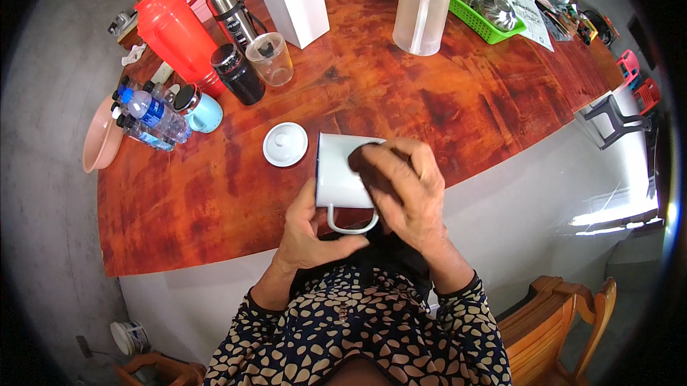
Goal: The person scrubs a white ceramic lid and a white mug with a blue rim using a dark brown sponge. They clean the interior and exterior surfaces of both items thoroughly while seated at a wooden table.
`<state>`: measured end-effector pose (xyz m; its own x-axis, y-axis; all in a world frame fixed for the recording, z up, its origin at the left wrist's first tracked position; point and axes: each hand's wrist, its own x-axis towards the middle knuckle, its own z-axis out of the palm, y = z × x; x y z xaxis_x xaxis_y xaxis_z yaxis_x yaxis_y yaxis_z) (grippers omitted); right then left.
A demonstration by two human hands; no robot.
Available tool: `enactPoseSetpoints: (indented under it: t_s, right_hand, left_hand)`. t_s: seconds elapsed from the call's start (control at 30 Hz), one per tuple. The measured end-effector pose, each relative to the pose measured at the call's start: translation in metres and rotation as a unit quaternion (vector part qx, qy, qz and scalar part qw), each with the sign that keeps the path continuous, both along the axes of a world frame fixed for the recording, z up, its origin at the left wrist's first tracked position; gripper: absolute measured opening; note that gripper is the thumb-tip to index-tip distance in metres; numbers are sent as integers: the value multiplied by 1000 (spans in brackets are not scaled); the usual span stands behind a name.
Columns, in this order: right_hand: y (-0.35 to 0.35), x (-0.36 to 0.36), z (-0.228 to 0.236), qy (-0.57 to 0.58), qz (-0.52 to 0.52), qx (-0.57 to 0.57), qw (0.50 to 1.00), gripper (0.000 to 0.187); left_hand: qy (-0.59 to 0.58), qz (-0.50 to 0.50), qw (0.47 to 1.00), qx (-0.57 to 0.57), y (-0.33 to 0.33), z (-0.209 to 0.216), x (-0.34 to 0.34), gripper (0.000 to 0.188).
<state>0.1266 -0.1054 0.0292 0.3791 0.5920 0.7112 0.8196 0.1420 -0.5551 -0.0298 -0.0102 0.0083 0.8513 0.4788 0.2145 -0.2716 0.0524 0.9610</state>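
White enamel mug (340,171) is gripped by left hand (309,232); right hand (404,189) fingers are closed on dark cloth (372,171) against it. White lid (285,144) lies just beside, on wooden table (444,92).

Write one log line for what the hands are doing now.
left hand: holds white mug by handle | right hand: presses dark cloth on mug | white lid: on table

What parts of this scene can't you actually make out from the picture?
Head view only:
- Inside of the white mug: covered by the right hand and a dark cloth.
- Left hand fingers: partly behind the mug.
- Contents of the green basket: too small and bent near the rim.
- Wooden chair: cut off by the lower edge.
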Motion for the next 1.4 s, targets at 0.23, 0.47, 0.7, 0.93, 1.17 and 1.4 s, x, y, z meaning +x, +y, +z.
enactPoseSetpoints:
  t_s: [0.23, 0.47, 0.7, 0.93, 1.17, 1.4]
  right_hand:
    - [1, 8, 7, -90, 84, -23, 992, 42]
    - [3, -3, 9, -115, 97, 1, 989, 34]
    - [29, 21, 16, 27, 43, -98, 994, 27]
    - [40, 37, 3, 100, 162, -142, 971, 33]
    - [1, 9, 5, -62, 164, -125, 977, 51]
    - [-7, 7, -13, -156, 131, -28, 979, 34]
  left_hand:
    - [35, 18, 997, -66, -8, -6, 4, 72]
    - [67, 14, 997, -35, -8, 13, 7, 57]
    - [91, -5, 985, 144, -5, 0, 4, 62]
    - [112, 13, 962, 248, -1, -4, 3, 64]
    - [92, 22, 993, 66, 1, -24, -2, 63]
    - [45, 9, 998, 34, -1, -8, 4, 65]
